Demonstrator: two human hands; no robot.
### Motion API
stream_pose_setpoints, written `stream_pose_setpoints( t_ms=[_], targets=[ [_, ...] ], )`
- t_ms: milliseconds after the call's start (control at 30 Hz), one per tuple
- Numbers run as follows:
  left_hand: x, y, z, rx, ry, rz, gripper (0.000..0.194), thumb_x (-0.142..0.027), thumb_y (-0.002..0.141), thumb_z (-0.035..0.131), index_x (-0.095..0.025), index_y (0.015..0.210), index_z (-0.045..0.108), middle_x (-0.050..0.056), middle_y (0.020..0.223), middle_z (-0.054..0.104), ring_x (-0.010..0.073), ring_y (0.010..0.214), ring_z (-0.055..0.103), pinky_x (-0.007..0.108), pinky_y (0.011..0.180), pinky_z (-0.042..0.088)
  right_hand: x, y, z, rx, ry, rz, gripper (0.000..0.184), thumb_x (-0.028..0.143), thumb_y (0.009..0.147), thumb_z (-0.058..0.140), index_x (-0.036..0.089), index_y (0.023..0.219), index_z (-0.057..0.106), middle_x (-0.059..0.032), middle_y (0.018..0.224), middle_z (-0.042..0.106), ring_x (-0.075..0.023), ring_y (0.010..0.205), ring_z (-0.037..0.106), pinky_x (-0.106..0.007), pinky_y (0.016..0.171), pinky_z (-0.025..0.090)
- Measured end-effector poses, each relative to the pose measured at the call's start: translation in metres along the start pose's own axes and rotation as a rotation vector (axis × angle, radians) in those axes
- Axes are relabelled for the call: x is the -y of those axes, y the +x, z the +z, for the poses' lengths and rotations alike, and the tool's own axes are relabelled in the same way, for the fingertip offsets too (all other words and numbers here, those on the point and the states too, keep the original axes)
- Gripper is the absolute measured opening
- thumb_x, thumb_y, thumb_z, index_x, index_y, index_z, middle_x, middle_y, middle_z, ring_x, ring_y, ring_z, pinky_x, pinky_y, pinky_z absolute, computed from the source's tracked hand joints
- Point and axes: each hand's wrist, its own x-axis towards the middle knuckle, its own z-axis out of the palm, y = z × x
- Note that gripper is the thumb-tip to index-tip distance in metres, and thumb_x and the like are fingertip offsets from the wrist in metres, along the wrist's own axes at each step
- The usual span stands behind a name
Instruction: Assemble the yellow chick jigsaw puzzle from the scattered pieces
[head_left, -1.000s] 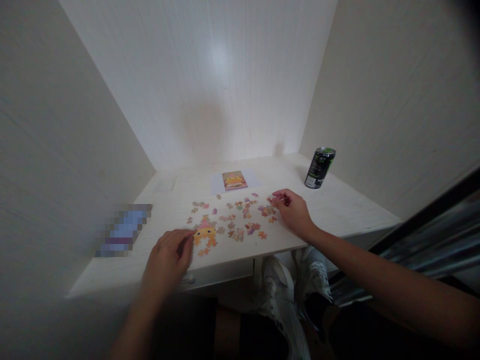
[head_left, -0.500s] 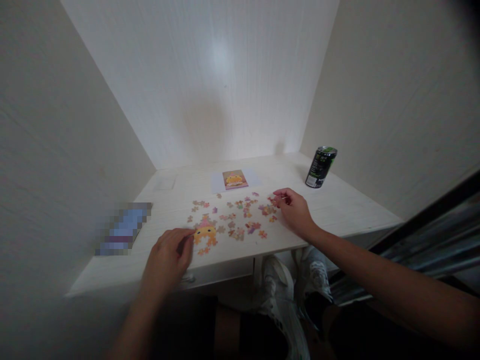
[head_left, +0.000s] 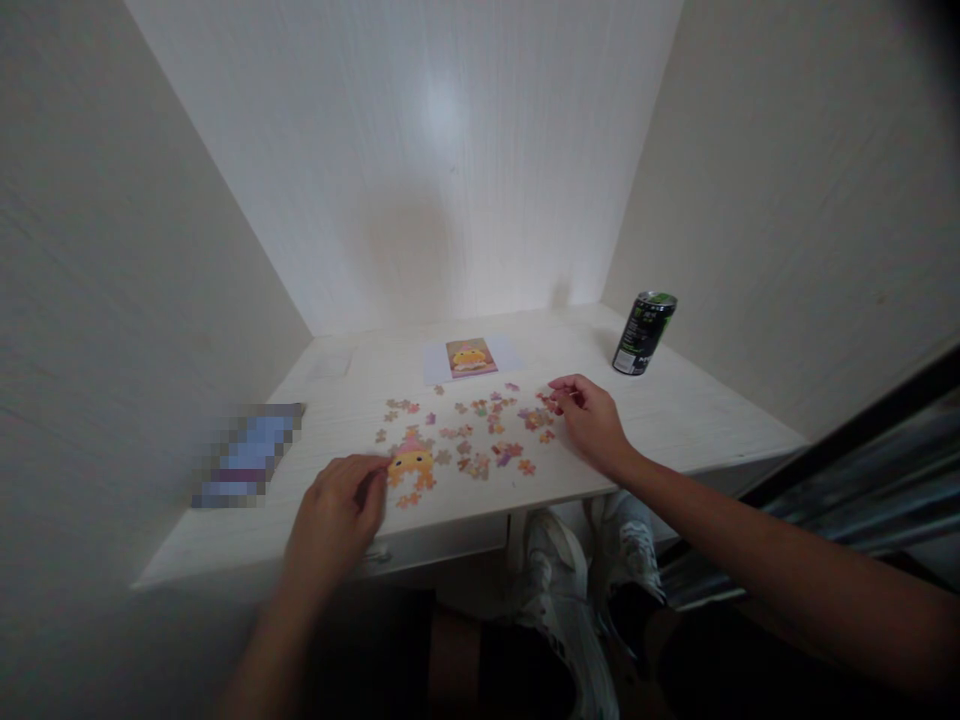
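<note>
A partly joined jigsaw puzzle lies near the desk's front edge, showing a yellow-orange figure with two dark eyes and a pink top. My left hand is curled at its left side, fingertips on its edge; the thumb side is in shadow. Farther right, my right hand is closed in a pinch among loose puzzle pieces. A small piece seems to be at its fingertips, mostly hidden. More loose pieces are spread between the hands, some overlapping.
Behind the pieces, a picture card with a similar yellow figure lies on a white sheet. A black and green can stands at the back right. A blurred-out flat object lies at left. Walls enclose the desk on three sides.
Both hands stay almost in place; my right fingers shift very slightly over the loose pieces. The whole view moves a little, and the puzzle looks the same.
</note>
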Motion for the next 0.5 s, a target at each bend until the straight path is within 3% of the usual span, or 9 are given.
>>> stream_pose_setpoints(
  t_ms=[500],
  targets=[
    [-0.0020,-0.0010,-0.0011,-0.019,-0.012,0.004,0.021,-0.037,0.095,0.053,-0.023,0.104,0.064,-0.001,0.100,0.065,0.0179,0.093,0.060,0.033,0.087,0.046,0.0001,0.0000,-0.0008,0.008,0.005,-0.006,0.019,0.032,0.087,0.052,0.018,0.094,0.064,-0.0041,0.077,0.066,-0.0192,0.068,0.061,-0.034,0.066,0.046]
  ],
)
